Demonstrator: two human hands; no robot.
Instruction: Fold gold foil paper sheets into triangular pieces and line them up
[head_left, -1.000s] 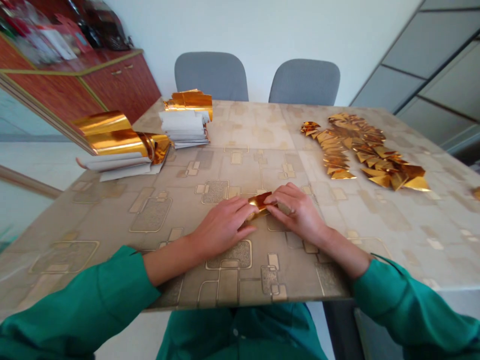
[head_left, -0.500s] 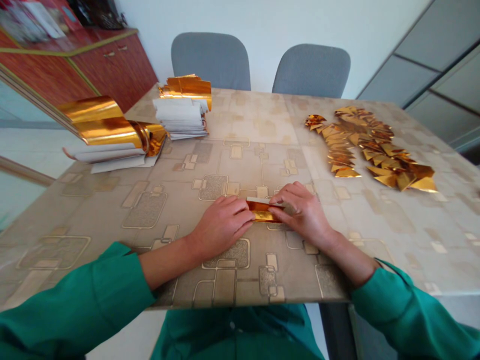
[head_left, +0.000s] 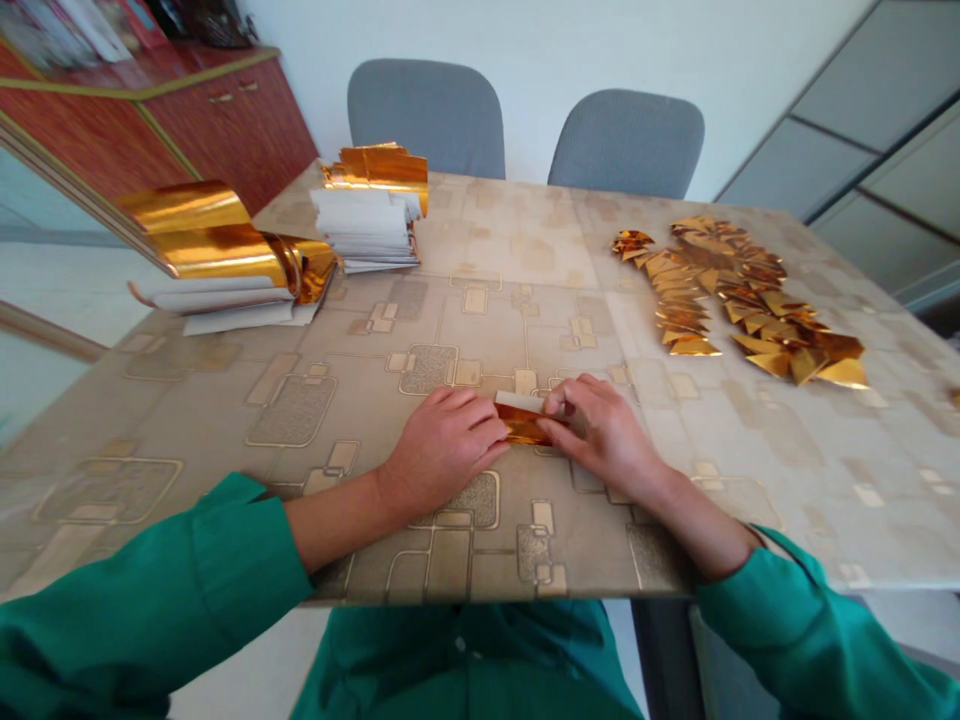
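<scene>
Between my hands, close to the table's front edge, is a narrow folded strip of gold foil paper [head_left: 523, 424]; its white underside shows along the far edge. My left hand [head_left: 448, 440] has its fingers closed on the strip's left end. The right end is pinched between thumb and fingers of my right hand [head_left: 600, 425]. Both ends of the strip are hidden by my fingers. Folded gold pieces [head_left: 795, 330] lie in curving rows on the right side of the table.
On the left are a curled stack of gold foil sheets [head_left: 214, 245] with white backs and a second stack [head_left: 371, 225] behind it. Two grey chairs [head_left: 427, 115] stand across the patterned table [head_left: 480, 330]. A reddish wooden cabinet [head_left: 232, 130] is at the back left.
The gold strip's surface has shifted in its fold, and a wider white band shows along its far edge. Both hands stay on it, nearly in place. The view has tilted slightly.
</scene>
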